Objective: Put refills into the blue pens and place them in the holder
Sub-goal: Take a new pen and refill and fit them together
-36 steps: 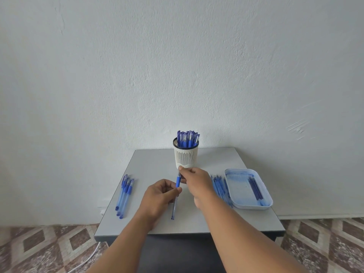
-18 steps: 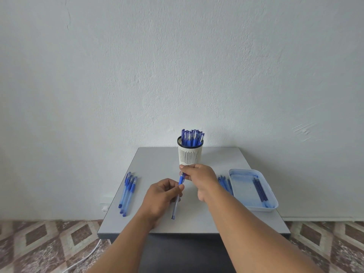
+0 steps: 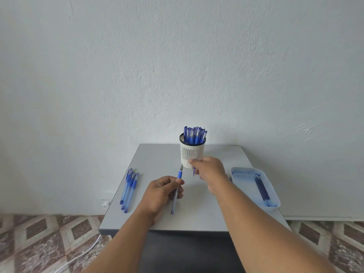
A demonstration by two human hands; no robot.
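Holding the translucent blue plastic pen [image 3: 175,191] mid-barrel, your left hand [image 3: 162,192] is closed on it above the grey table [image 3: 199,203]. Right hand [image 3: 208,170] pinches a small blue cap [image 3: 194,171] near the white slotted holder [image 3: 192,154]. Pen: light, stiff, slick; take the rubber sleeve.

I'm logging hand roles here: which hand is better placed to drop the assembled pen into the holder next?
Left. The left hand already grips the pen, tip pointing toward the holder just beyond it. The right hand pinches a small blue piece, probably the cap.
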